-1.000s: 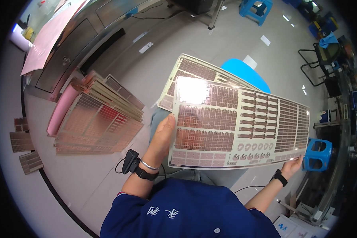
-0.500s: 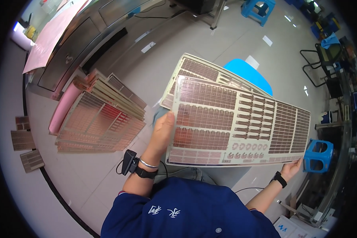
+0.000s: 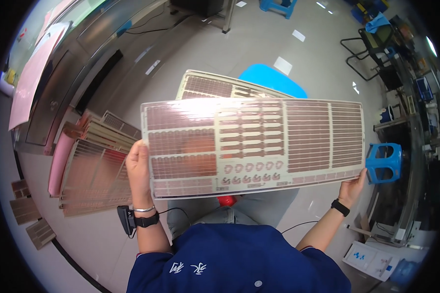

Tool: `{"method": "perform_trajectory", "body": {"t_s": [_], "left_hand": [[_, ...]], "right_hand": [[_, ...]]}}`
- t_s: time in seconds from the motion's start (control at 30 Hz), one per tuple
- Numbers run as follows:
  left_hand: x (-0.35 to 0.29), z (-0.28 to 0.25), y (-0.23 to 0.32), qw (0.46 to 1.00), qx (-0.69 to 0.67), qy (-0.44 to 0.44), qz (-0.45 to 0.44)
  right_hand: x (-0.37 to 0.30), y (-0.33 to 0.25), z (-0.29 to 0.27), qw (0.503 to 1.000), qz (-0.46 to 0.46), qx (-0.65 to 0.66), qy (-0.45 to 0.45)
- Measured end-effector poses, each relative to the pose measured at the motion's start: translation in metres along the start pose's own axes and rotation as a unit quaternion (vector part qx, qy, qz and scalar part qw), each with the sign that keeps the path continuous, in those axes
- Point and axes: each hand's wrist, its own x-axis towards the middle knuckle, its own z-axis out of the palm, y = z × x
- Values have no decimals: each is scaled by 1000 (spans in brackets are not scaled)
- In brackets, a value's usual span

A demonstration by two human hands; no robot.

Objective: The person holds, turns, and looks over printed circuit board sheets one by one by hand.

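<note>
I hold a large thin panel (image 3: 259,144) flat in front of me; it is cream-edged with many copper-brown patterned blocks and strips. My left hand (image 3: 138,168) grips its left edge, with a watch and a bracelet on the wrist. My right hand (image 3: 353,185) grips its lower right corner, also with a dark watch on the wrist. Another panel of the same kind (image 3: 215,88) lies behind it on a blue stool (image 3: 274,79). My blue sleeves and grey trousers show below.
A stack of similar panels (image 3: 95,171) lies on the floor at my left, beside a pink roll (image 3: 61,161). Small brown pieces (image 3: 27,210) lie further left. A blue plastic stool (image 3: 384,161) stands on the right, with shelving (image 3: 415,97) and a black chair (image 3: 371,44) beyond it.
The panel has swung from a slant to level and closer to me. My left hand moved from under its middle to its left edge.
</note>
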Motion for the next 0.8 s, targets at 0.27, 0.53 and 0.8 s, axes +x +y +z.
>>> {"method": "perform_trajectory", "body": {"t_s": [0.27, 0.53, 0.8], "left_hand": [[7, -27, -11, 996, 75, 20, 33], [9, -32, -5, 995, 96, 26, 28], [11, -30, 2, 997, 61, 10, 43]], "right_hand": [[-8, 2, 43, 988, -47, -147, -1], [-9, 3, 58, 986, -52, -158, -5], [-8, 4, 52, 987, -42, -155, -5]]}}
